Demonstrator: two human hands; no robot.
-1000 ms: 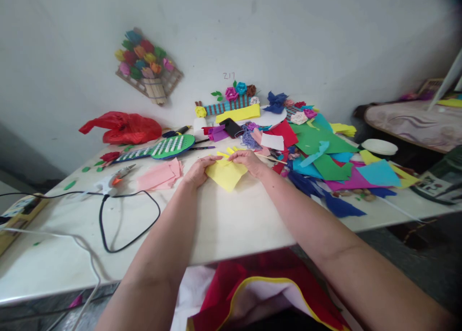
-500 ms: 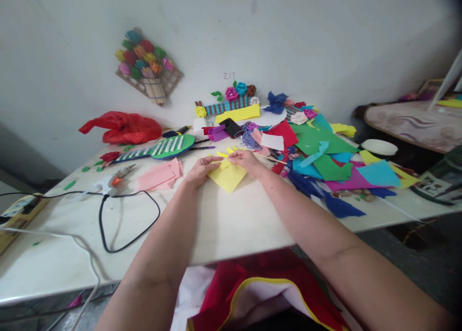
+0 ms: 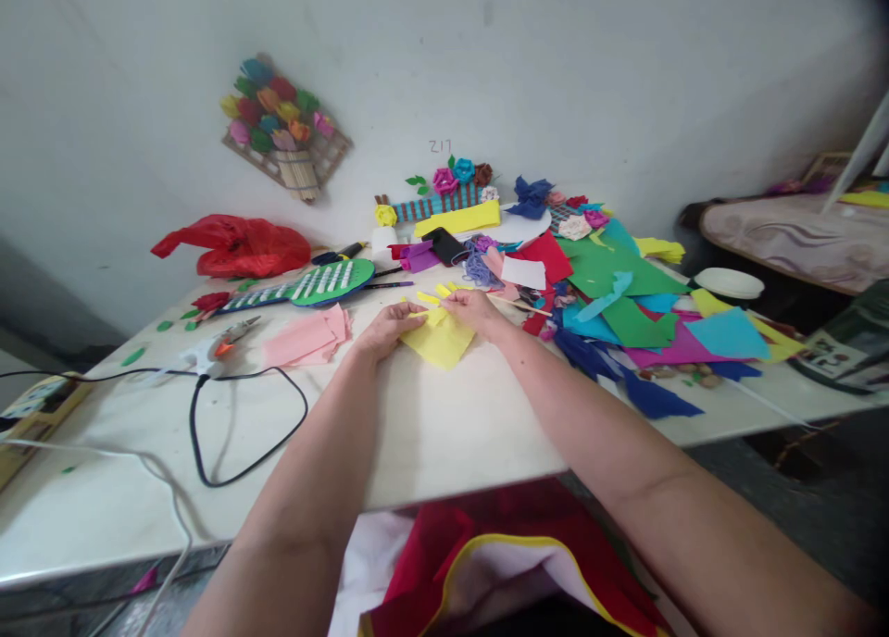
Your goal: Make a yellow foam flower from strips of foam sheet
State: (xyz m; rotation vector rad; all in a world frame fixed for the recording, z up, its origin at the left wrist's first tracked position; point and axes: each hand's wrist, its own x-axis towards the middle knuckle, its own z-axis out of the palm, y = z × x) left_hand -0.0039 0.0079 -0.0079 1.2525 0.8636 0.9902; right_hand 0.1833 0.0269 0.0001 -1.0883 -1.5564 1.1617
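Note:
A square of yellow crepe paper (image 3: 440, 343) hangs between my two hands over the white table (image 3: 458, 433). My left hand (image 3: 390, 329) pinches its left edge, fingers closed, where the top looks rolled or folded. On the other side my right hand (image 3: 473, 311) is closed on the right end of the same edge. Just beyond the fingers lie several small yellow paper pieces (image 3: 427, 297). A thin stick (image 3: 520, 305) extends past my right hand; whether I touch it cannot be seen.
To the left are pink paper sheets (image 3: 307, 336), a glue gun (image 3: 208, 350) with a looping black cord, and a green guitar-shaped craft (image 3: 331, 283). Coloured paper (image 3: 611, 271) piles up on the right. A black phone (image 3: 444, 245) and a red plastic bag (image 3: 236, 245) lie behind.
The yellow paper's top edge has shifted slightly between my fingers, and its lower part looks a little more curved. Both hands stay in nearly the same place.

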